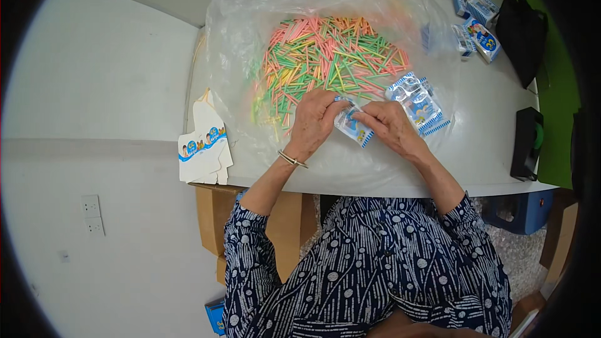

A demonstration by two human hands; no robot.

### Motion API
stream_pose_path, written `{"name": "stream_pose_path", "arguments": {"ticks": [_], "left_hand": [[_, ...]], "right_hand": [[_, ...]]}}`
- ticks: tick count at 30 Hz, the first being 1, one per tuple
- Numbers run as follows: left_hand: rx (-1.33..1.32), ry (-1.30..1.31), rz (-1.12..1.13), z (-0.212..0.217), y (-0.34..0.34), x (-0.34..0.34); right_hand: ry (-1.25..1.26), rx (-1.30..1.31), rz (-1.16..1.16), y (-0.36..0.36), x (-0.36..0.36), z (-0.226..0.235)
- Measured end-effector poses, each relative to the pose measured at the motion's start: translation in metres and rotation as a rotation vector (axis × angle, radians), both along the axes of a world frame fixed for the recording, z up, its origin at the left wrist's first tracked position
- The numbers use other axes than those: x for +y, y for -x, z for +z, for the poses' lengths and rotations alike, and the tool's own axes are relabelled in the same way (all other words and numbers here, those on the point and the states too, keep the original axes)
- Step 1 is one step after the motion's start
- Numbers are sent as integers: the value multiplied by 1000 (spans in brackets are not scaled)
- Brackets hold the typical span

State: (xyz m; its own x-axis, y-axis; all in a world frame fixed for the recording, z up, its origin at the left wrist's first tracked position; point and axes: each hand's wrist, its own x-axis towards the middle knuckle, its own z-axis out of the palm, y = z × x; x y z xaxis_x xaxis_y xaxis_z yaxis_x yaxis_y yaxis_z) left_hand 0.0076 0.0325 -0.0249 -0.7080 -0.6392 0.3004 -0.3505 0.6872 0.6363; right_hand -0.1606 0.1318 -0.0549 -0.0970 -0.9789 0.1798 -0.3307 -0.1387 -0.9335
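Observation:
Both my hands grip a small clear-and-blue plastic packet [355,128] above the near side of a large clear plastic bag. My left hand [314,119] pinches its upper left corner, and my right hand [389,124] holds its upper right side with thumb and fingers closed. Just beyond them, a heap of thin pink, green and yellow sticks [332,56] lies in the clear bag [231,31]. Beside my right hand rests a stack of similar blue-and-white packets [418,103]. Whether the held packet's mouth is parted, I cannot tell.
Flat printed white cartons [205,150] lie at the table's left edge. At the far right are several blue-and-white boxes [482,9], a black bag [521,31] and a black tape dispenser [527,144]. Cardboard boxes [282,225] stand below the table's near edge.

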Motion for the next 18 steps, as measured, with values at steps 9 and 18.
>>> {"name": "stream_pose_path", "arguments": {"ticks": [9,18], "left_hand": [[-103,323,-48,3,-14,-37],[-488,621,-348,11,9,-40]], "right_hand": [[-96,-13,-99,21,9,-7],[222,103,462,-10,20,-37]]}}
